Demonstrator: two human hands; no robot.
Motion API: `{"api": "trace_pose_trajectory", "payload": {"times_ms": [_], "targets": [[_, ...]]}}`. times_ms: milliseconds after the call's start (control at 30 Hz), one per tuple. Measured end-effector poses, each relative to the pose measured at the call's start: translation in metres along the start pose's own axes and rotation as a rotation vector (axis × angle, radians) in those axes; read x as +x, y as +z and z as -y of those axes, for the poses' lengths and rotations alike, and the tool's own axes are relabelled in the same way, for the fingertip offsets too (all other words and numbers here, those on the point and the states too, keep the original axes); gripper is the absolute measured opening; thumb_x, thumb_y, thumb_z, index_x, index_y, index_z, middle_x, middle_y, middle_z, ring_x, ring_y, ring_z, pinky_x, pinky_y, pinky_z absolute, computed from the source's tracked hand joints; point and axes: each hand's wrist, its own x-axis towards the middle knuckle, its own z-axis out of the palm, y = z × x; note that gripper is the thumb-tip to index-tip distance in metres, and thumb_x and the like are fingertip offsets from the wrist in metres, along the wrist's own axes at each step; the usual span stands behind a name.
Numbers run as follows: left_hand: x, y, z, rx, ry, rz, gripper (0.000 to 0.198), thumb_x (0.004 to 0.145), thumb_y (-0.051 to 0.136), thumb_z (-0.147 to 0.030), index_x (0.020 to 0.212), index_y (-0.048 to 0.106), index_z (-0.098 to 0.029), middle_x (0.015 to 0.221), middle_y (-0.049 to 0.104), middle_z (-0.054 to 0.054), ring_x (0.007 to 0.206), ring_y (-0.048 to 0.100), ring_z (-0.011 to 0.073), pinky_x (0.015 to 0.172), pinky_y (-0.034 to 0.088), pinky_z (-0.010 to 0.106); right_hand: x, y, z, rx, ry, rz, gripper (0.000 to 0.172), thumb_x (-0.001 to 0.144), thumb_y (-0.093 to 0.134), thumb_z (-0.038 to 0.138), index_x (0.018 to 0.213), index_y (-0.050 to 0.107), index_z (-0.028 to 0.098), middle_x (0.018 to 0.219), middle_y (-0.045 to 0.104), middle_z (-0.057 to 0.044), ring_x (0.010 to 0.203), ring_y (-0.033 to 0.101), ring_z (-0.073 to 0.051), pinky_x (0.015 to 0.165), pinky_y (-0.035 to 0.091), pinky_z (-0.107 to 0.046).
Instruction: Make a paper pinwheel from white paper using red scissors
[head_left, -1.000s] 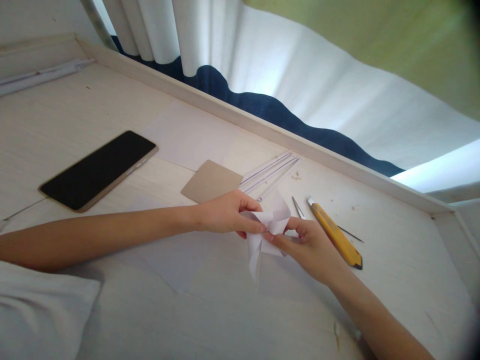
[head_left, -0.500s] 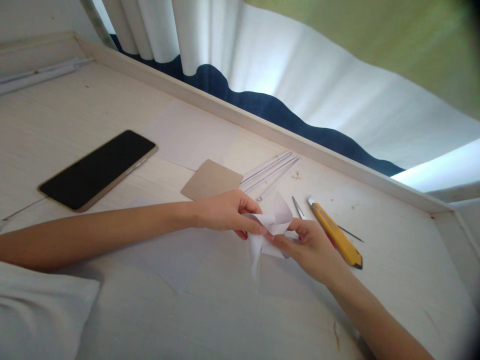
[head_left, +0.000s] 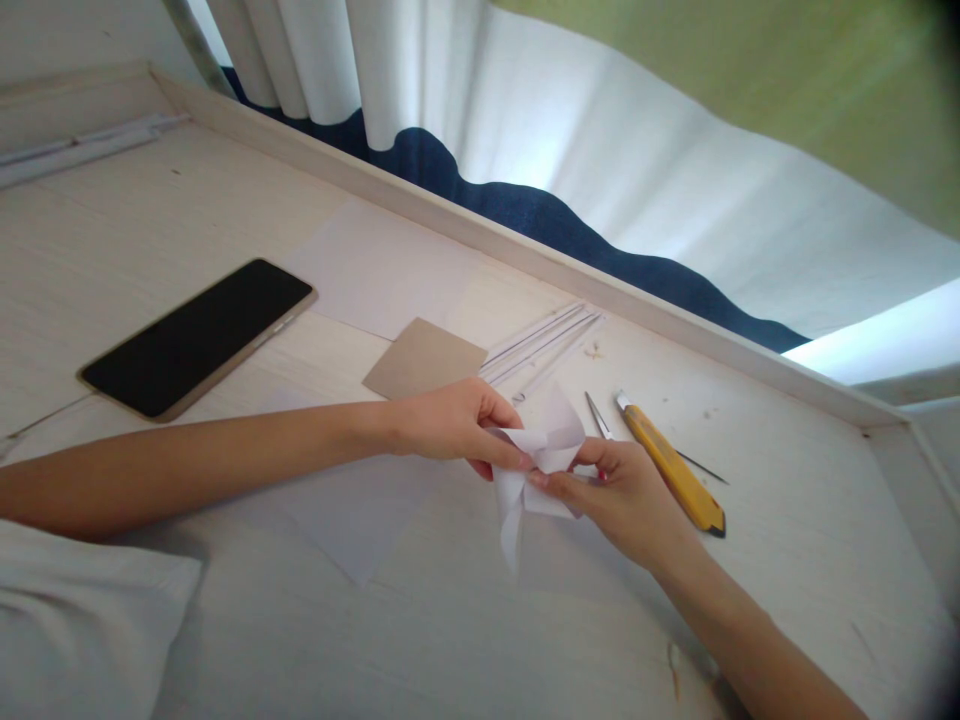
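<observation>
A white paper pinwheel (head_left: 551, 450) with curled blades is held just over the table between my two hands. My left hand (head_left: 469, 425) pinches it from the left, thumb near its centre. From the right, my right hand (head_left: 619, 490) grips it between thumb and fingers, also close to the centre. The fingertips cover the middle of the paper. Behind my right hand lie scissors (head_left: 598, 415), their handles mostly hidden, and a yellow utility knife (head_left: 671, 465). Thin white paper sticks (head_left: 544, 340) rest beyond my left hand.
A black-screened phone (head_left: 199, 335) with a cable lies at left. A brown cardboard square (head_left: 425, 358) overlaps a white paper sheet (head_left: 382, 270); another sheet (head_left: 356, 530) lies under my left forearm. A thin dark rod (head_left: 701, 467) is beside the knife. A raised rim (head_left: 360, 185) edges the table.
My right thumb has shifted slightly at the pinwheel's centre, and the lower paper blade hangs a little differently. Both hands keep their hold in nearly the same place.
</observation>
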Motion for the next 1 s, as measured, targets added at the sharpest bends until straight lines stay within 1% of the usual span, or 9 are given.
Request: {"api": "trace_pose_trajectory", "payload": {"times_ms": [200,367,533,633,767,900,1000], "targets": [[0.0002,-0.0002,-0.0005,0.015,-0.002,-0.012,0.006,0.067,0.065,-0.019,0.070,0.066,-0.015,0.065,0.062,-0.002,0.057,0.055,0.0047,0.053,0.043,0.012,0.0005,0.0002,-0.0007,0.001,-0.006,-0.010,0.022,0.063,0.064,0.038,0.065,0.064,0.016,0.054,0.055,0.001,0.049,0.043,-0.011,0.045,0.032,-0.023],[0.0013,-0.0013,0.0011,0.022,0.002,-0.013,0.009,0.065,0.066,-0.022,0.071,0.067,-0.015,0.066,0.063,-0.001,0.060,0.056,0.0061,0.055,0.045,0.014,0.0001,0.0001,0.0000,0.016,0.008,-0.004,0.022,0.063,0.063,0.037,0.067,0.064,0.016,0.058,0.058,-0.001,0.050,0.045,-0.012,0.046,0.034,-0.023],[0.0014,-0.0012,0.0021,0.035,0.009,-0.039,0.007,0.065,0.066,-0.022,0.067,0.067,-0.015,0.062,0.062,-0.002,0.057,0.056,0.0058,0.054,0.044,0.013,-0.0009,-0.0015,0.0036,-0.037,-0.022,0.016,0.025,0.064,0.061,0.041,0.065,0.064,0.016,0.057,0.058,-0.001,0.050,0.045,-0.012,0.046,0.034,-0.023],[0.0014,-0.0010,0.0026,0.017,0.011,-0.030,0.007,0.065,0.066,-0.022,0.067,0.067,-0.015,0.062,0.063,-0.002,0.056,0.056,0.0057,0.053,0.044,0.013,-0.0009,-0.0019,0.0039,-0.062,-0.030,0.010,0.025,0.065,0.061,0.040,0.063,0.063,0.015,0.055,0.057,0.000,0.050,0.046,-0.012,0.046,0.034,-0.023],[0.0015,-0.0008,0.0026,0.009,-0.002,-0.010,0.008,0.065,0.067,-0.023,0.070,0.067,-0.016,0.066,0.064,-0.001,0.059,0.057,0.0064,0.055,0.045,0.014,-0.0001,-0.0012,0.0022,-0.045,-0.022,0.006,0.023,0.066,0.061,0.037,0.066,0.064,0.014,0.055,0.057,0.000,0.051,0.046,-0.011,0.047,0.035,-0.022],[0.0020,-0.0006,0.0017,0.022,-0.005,-0.005,0.008,0.065,0.066,-0.021,0.071,0.067,-0.016,0.066,0.064,-0.002,0.059,0.057,0.0061,0.055,0.045,0.013,0.0000,-0.0001,0.0011,-0.046,-0.022,-0.020,0.022,0.064,0.062,0.036,0.060,0.061,0.014,0.053,0.054,0.002,0.047,0.041,-0.008,0.043,0.029,-0.020],[0.0013,-0.0005,0.0005,0.047,0.015,-0.012,0.007,0.066,0.065,-0.021,0.069,0.067,-0.016,0.062,0.062,-0.004,0.055,0.054,0.0050,0.052,0.043,0.012,-0.0008,0.0002,0.0009,-0.048,-0.030,-0.020,0.026,0.064,0.063,0.039,0.055,0.058,0.014,0.049,0.049,0.004,0.043,0.035,-0.006,0.040,0.025,-0.019]]}}
